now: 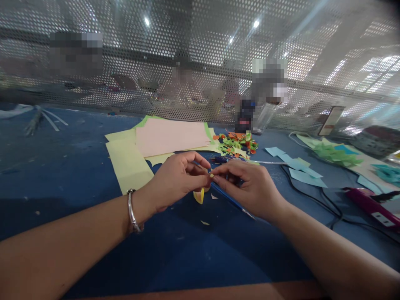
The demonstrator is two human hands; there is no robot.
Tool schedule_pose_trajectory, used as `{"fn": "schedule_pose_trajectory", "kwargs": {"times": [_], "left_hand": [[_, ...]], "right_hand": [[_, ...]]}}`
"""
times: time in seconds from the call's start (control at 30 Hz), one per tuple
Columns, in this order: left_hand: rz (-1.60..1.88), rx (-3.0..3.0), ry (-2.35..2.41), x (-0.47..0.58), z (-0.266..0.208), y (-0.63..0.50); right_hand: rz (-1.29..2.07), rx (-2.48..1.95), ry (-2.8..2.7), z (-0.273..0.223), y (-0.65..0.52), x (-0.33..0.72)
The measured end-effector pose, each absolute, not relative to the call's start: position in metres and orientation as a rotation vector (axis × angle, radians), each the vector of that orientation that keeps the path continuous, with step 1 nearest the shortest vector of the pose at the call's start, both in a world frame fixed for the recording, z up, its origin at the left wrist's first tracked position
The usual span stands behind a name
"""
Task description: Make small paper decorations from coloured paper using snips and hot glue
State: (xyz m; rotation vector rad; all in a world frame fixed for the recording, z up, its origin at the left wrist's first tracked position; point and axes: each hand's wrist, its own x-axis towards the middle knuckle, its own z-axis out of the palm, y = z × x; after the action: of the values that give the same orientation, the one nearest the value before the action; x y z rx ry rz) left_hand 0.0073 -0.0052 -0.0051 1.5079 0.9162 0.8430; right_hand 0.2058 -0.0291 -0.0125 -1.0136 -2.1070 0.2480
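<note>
My left hand (190, 173), with a silver bangle at its wrist, is closed in a pinch over the middle of the blue table. My right hand (240, 177) pinches from the other side, and the fingertips of both hands meet at a small pale yellow paper piece (212, 175). Its exact shape is mostly hidden by the fingers. Just below my left fingers shows a curled yellow paper strip (199, 196). A thin blue stick with a pale tip (233, 200) lies under my right hand. Small paper scraps (204, 223) lie nearer to me.
Pink paper (171, 135) lies over green and yellow sheets (128, 162) beyond my hands. Orange and green paper curls (239, 143) are heaped beside a dark pen (220, 159). Rightward are light blue papers (303, 171), black cables (325, 200) and a magenta power strip (371, 206). A perforated metal screen (140, 54) stands behind.
</note>
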Motion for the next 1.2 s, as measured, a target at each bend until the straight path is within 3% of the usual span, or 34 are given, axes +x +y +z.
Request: {"fn": "schedule_pose_trajectory", "kwargs": {"times": [0.43,1.2], "left_hand": [[0.907,1.773,0.906,0.0028,-0.0059,-0.0056],[0.925,1.404,0.89,0.0037,-0.0025,-0.0027]], "right_hand": [[0.239,-0.996,-2.111,-0.0126,-0.0296,0.206],[0.295,-1.102,-2.016,-0.0118,-0.0302,0.2061]]}}
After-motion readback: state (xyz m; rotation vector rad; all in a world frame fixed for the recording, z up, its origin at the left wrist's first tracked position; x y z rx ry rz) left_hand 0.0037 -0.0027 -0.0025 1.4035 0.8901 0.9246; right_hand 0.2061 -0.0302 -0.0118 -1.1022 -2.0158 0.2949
